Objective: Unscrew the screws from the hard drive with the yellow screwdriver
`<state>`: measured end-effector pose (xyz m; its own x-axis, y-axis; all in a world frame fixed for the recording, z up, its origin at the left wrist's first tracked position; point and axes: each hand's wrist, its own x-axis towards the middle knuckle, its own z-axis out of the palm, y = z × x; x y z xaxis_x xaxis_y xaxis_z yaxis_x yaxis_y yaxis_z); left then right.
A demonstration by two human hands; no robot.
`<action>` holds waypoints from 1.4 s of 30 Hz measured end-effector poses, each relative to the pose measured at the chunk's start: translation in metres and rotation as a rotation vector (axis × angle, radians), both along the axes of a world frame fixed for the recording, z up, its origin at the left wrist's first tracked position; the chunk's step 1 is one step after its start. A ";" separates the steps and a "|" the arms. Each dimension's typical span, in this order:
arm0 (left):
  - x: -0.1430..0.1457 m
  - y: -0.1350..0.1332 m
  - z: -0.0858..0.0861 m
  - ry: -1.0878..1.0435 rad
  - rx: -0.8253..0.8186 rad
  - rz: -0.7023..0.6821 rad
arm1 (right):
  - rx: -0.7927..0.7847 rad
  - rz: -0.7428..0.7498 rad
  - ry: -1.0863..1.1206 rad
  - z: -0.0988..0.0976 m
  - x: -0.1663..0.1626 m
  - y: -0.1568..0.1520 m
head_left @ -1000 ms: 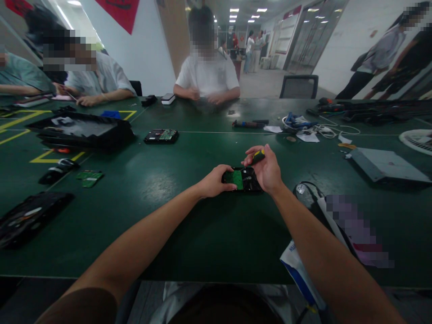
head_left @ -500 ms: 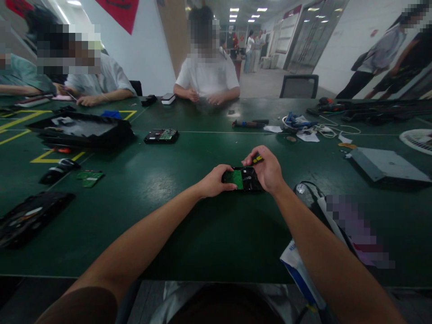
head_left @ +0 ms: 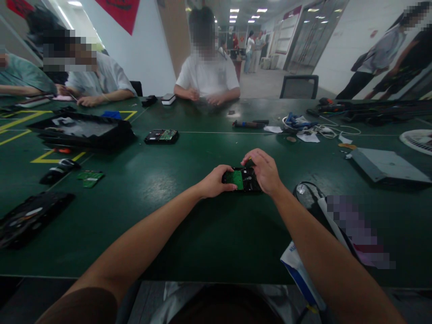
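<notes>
A black hard drive (head_left: 241,179) with a green circuit board facing up lies on the dark green table (head_left: 189,225), straight ahead of me. My left hand (head_left: 215,181) grips its left end with curled fingers. My right hand (head_left: 263,171) is closed over its right end, wrapped round a screwdriver with a yellow and black handle. The hand hides almost all of the tool, whose tip is out of sight.
A second hard drive (head_left: 161,136) lies further back on the left, near a black tray (head_left: 81,129). Green boards (head_left: 89,178) and a black casing (head_left: 27,218) sit at left. Cables (head_left: 303,123), a grey panel (head_left: 384,164) and a bag (head_left: 324,243) lie at right. People sit across the table.
My right hand has dropped lower over the drive, so the yellow handle that stood above my fingers is now hidden. My left hand has stayed put.
</notes>
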<state>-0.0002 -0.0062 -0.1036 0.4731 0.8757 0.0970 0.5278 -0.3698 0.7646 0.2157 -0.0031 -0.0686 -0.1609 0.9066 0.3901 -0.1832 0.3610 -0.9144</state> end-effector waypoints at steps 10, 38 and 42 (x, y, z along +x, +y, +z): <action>-0.001 0.002 -0.003 0.006 0.017 -0.023 | 0.011 0.046 0.114 0.003 -0.003 0.003; -0.001 0.003 -0.002 0.036 -0.005 -0.012 | -0.072 -0.104 0.282 -0.003 -0.001 0.013; -0.001 0.002 0.000 0.040 -0.019 -0.008 | -0.028 -0.140 0.257 -0.006 0.002 0.016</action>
